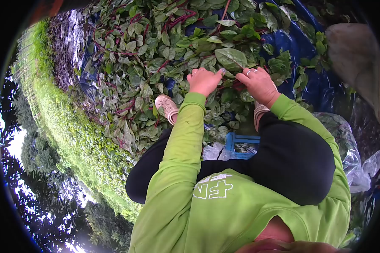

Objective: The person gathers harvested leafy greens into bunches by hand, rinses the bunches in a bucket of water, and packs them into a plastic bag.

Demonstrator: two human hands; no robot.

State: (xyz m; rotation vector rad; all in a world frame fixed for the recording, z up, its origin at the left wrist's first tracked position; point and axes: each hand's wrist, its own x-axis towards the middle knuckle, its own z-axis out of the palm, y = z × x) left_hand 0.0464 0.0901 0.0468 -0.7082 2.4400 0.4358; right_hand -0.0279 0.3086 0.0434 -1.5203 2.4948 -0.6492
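My right hand point(259, 85), with rings on its fingers, is closed in a pinch at the lower right end of a large green leaf point(231, 60). Just left of it, my left hand point(204, 81) has curled fingers, its thumb pointing toward that leaf; what it grips, if anything, is hidden. Both hands hover over a thick spread of leafy vine cuttings point(135, 76) with purple-red stems.
Blue plastic sheeting point(321, 90) shows under the greens. A blue crate point(242, 140) sits between my legs, near a clear plastic bag point(346, 147) on the right. A pale, worn panel point(356, 63) stands at upper right. My pink clog point(166, 106) rests among the leaves.
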